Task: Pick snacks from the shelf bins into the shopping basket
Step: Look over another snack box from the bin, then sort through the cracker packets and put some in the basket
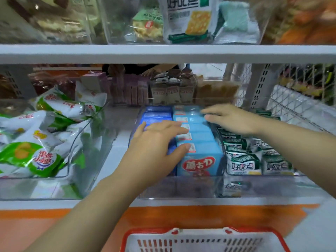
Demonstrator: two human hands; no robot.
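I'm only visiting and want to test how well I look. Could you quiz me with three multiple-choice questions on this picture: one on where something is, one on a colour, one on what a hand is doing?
1. Where is the shopping basket?
A. on the upper shelf
B. at the bottom of the view, below the arms
C. inside a bin

2. What colour are the boxes under the right hand?
A. light blue
B. yellow
C. black

3. What is the left hand doing?
A. gripping the basket's rim
B. carrying a bag
C. resting on boxes in the clear bin

Answers:
1 B: its red rim shows at the lower edge, beneath both arms.
2 A: that row of boxes is plainly light blue.
3 C: its fingers lie across the box tops.
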